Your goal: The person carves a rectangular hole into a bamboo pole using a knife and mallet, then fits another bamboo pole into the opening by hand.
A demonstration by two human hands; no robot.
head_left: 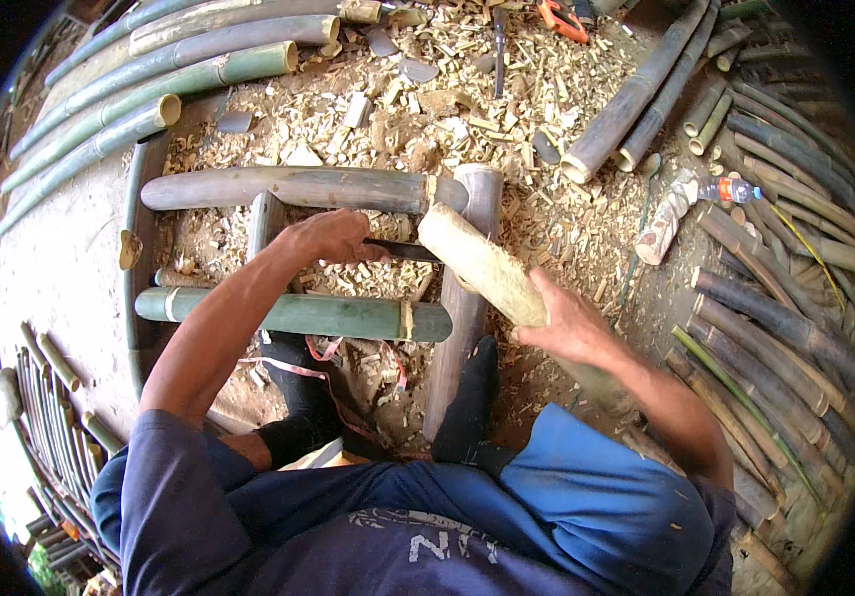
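My left hand (pixel 333 238) is closed around the near end of a dark-bladed hand tool (pixel 402 249), which points right; its handle is hidden by my fingers. My right hand (pixel 571 318) grips a pale, rough-barked wooden club (pixel 482 263), tilted with its far end up and to the left. That far end overlaps the tip of the blade from this view; whether they touch I cannot tell. Beneath them lies a bamboo frame: a grey-brown pole (pixel 293 187) on the far side, a green pole (pixel 333 316) on the near side, and a crosswise pole (pixel 462 358) at the right.
Wood chips (pixel 397 119) cover the ground. Bamboo poles lie at the far left (pixel 199 74), far right (pixel 636 94) and along the right (pixel 775 308). An orange-handled saw (pixel 561 20) rests at the back. A plastic bottle (pixel 728 189) lies beside the right-hand poles. My feet flank the near pole.
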